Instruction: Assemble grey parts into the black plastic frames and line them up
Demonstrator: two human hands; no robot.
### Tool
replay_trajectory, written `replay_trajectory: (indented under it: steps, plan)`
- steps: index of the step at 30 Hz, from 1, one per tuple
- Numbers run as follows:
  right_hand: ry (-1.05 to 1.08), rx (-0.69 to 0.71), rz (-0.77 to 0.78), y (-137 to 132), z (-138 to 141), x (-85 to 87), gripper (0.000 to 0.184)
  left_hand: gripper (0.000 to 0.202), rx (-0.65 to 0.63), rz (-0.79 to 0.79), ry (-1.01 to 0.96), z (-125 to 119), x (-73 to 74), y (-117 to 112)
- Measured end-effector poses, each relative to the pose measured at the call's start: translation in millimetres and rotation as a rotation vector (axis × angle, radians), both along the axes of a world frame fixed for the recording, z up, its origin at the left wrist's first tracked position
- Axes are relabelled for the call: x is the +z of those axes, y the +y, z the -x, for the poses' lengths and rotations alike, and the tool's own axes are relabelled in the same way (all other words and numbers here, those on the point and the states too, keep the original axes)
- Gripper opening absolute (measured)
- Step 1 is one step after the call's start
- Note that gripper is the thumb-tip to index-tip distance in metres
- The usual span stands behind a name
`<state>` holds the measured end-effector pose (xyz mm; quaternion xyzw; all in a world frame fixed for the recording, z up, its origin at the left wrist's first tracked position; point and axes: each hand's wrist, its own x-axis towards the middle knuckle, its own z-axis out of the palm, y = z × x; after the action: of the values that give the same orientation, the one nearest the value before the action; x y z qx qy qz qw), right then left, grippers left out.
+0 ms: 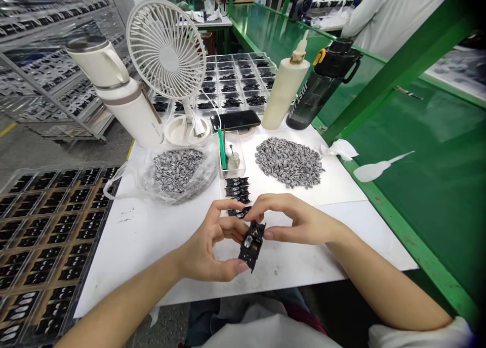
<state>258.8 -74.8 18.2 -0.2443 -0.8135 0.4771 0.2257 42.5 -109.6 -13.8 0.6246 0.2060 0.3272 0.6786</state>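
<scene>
Left hand [205,244] and right hand [299,219] pinch a black plastic part [250,249] — rigid, angular, shiny-inset.

Left hand [207,244] curled, fingers [231,224] pinching; right hand [299,220] reaching across, forearms [379,282] angled inward

**Your white workbench, laid out**

On the white tabletop [125,259], a short row of small black parts [237,191] sits at 12 o'clock. A loose heap of grey-and-black pieces [289,161] lies at 1, and a clear plastic bag [125,178] of similar pieces at 11. Farther out you have a cream squeeze bottle [284,97] and a dark water bottle [313,94] at 1, a crumpled white cloth [341,149] at 2, and a compartment tray [228,56] of black parts at 12.
</scene>
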Motion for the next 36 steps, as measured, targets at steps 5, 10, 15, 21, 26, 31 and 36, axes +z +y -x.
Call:
replay_trajectory:
  steps: [5,10,15,21,26,31,36]
  plan:
    - [-0.002,-0.029,-0.036,1,-5,1.6,0.022,0.063,0.069,-0.467,0.165,7,2.1,7]
    - [-0.037,-0.11,-0.036,3,-7,4.5,0.018,0.053,0.404,-1.158,0.35,12,1.3,16]
    - [-0.061,-0.092,-0.038,2,-4,0.3,0.018,0.03,0.427,-1.258,0.422,10,2.0,14]
    - [-0.071,-0.094,-0.041,0,-1,-1.2,0.018,0.029,0.462,-1.267,0.375,10,1.1,11]
    - [-0.079,-0.111,-0.039,0,0,-1.5,0.018,0.027,0.408,-1.222,0.334,8,1.1,10]
    - [-0.083,-0.139,-0.012,2,0,-0.9,0.018,0.03,0.392,-1.173,0.332,6,-0.6,9]
    - [-0.067,-0.264,0.109,-1,5,-4.9,0.02,0.018,0.446,-0.54,0.271,-1,-1.3,6]
